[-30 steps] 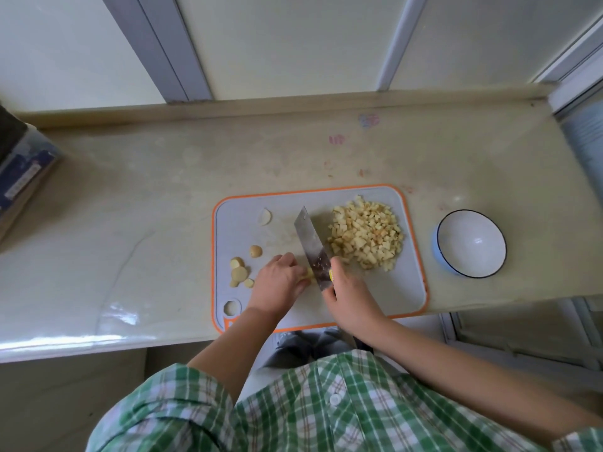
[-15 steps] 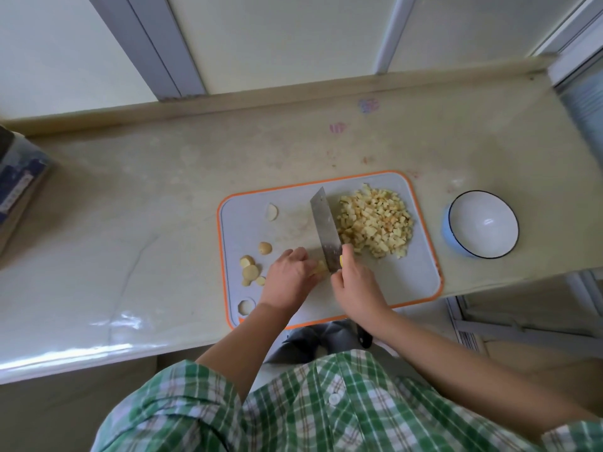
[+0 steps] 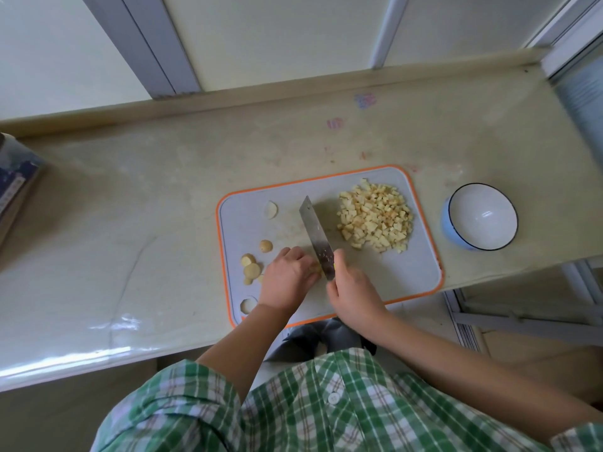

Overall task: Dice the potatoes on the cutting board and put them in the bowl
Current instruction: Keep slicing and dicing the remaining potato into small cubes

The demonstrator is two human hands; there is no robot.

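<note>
Though barely changing since a second ago, still chopping: gripping knife (image 3: pixel 315 230) in right hand (image 3: pixel 352 288), pinning potato piece (image 3: pixel 317 268) under curled left hand (image 3: pixel 287 275) beside the blade. Leaving diced pile (image 3: pixel 375 218) on cutting board (image 3: pixel 408 272) right of the right hand, not yet filling bowl (image 3: pixel 479 216) farther right; keeping slices (image 3: pixel 252 269) left of the left hand for later.

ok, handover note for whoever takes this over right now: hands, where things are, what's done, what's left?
Left hand holds a potato piece down on the cutting board. Right hand grips the knife, blade beside the left fingers.
Diced pile sits on the board's right side; a few uncut chunks lie at its left.
Bowl stands right of the board, empty.
Done: most dicing. Left: dice the held piece and chunks, then move everything into the bowl.
</note>
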